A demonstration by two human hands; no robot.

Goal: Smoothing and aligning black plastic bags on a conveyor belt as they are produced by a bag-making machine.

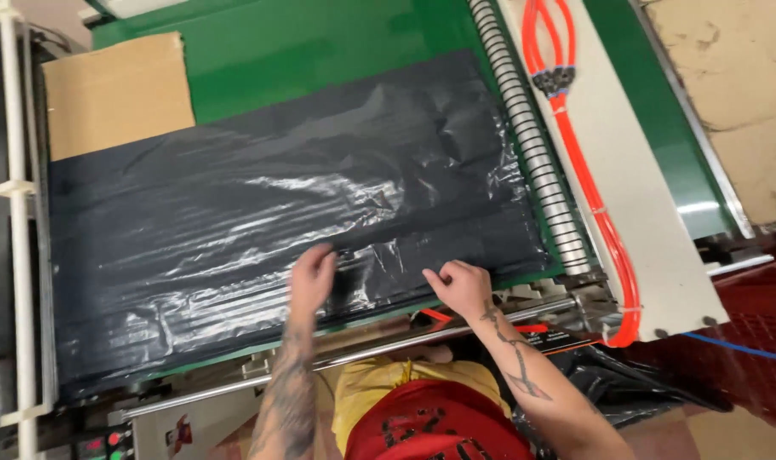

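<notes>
Two bare hands rest on the near edge of a wide sheet of glossy black plastic film, which lies flat and wrinkled across a green machine surface. The left hand lies palm down with its fingers curled onto the film, pressing rather than gripping. The right hand is half closed, its fingertips pinching a fold at the film's edge, seemingly to keep the slippery sheet from sliding. The film stretches away from both hands and out to the left of the left hand.

Beyond the film's far left corner lies a flat piece of brown cardboard. To the right of the right hand runs a ribbed grey roller, parallel to the film's side edge, and past it a white metal panel carrying a bundle of orange-red hoses. Just below the hands a thin steel rod crosses the machine front. More crumpled black plastic sits beside the right forearm. At the left a white frame rail stands.
</notes>
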